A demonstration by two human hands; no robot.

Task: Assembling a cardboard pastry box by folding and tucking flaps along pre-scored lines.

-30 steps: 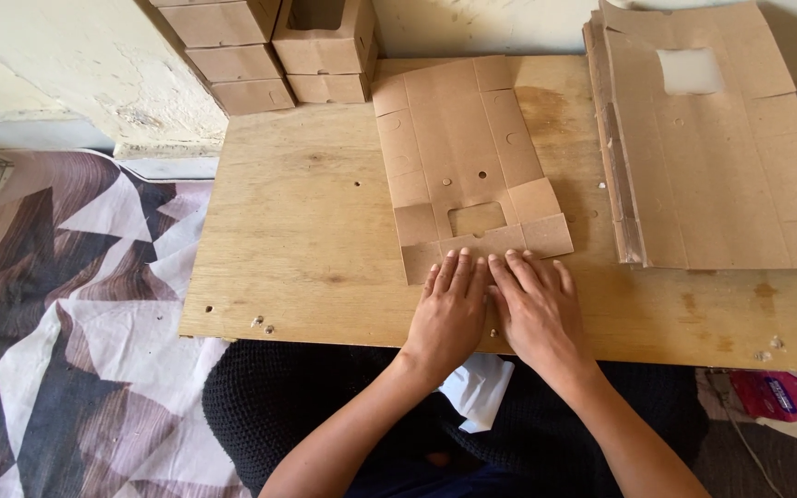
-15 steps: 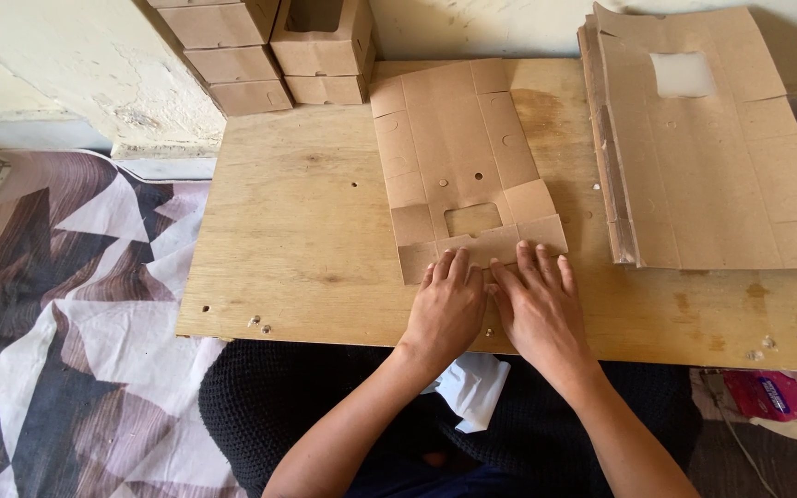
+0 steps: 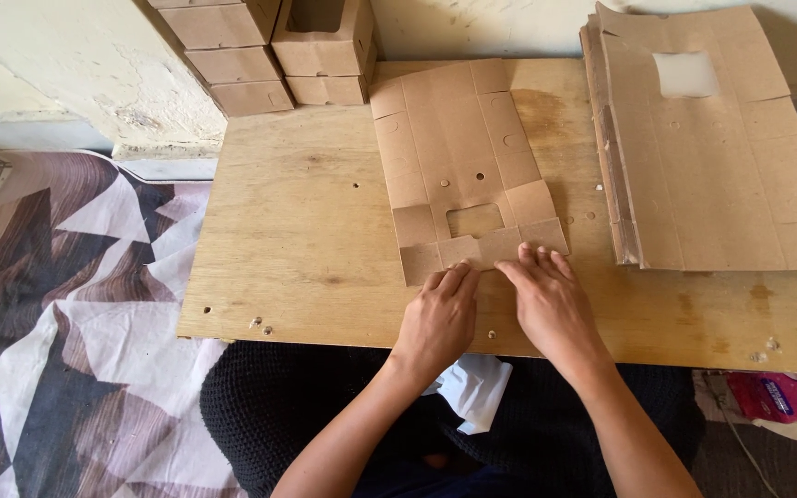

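Flat die-cut cardboard box blank (image 3: 458,157) lies mid plywood board (image 3: 306,240), near edge folded up into a strip. Left hand (image 3: 437,318) and right hand (image 3: 553,304) both palm-down, fingers together, tips pressing that strip, nothing pinched. Only first crease looks made, rest unfolded. Stack of flat blanks (image 3: 712,157) at right, finished boxes (image 3: 269,46) stacked at back

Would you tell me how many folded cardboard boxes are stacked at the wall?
5: three brown folded cardboard boxes stacked left, two stacked beside them; more may be hidden above frame.
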